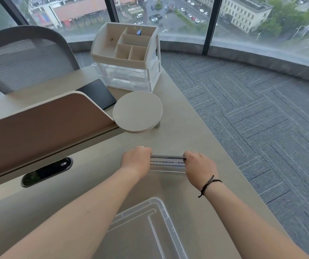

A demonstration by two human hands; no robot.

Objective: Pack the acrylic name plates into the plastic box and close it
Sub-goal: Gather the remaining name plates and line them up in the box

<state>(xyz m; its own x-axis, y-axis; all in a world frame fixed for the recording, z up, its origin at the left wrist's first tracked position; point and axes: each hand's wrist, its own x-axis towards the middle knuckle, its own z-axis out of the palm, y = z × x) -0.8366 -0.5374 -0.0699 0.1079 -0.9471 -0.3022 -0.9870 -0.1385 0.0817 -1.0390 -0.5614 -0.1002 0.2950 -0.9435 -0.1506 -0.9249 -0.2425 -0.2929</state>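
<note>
Fingers: both sets curl closed around the short ends of the acrylic name plates point(167, 163), fingertips hidden under the knuckles.
Left hand point(137, 159): clamps the left end, back of the hand up, a ring just visible on one finger.
Right hand point(199, 166): clamps the right end, knuckles up; a dark cord bracelet point(209, 185) circles the wrist.
Name plates: clear, stacked edge-on between the two hands, a dark printed line along them; whether they touch the desk cannot be told.
Forearms: both bare, reaching forward from the bottom corners, converging on the plates.
Plastic box point(151, 228): clear, close to the body between the forearms, near the plates but apart from them; lid or tub cannot be told.
Desk point(170, 131): pale beige top with a tan divider panel point(43, 120), a dark oval cable port point(47, 171), a round raised disc point(137, 111), a black pad point(97, 93).
Organizer point(126, 55): white compartment tray over clear drawers, at the far end.
Room: grey mesh chair point(24, 58) to the left, blue-grey carpet tiles point(253, 109), curved windows over a street.
</note>
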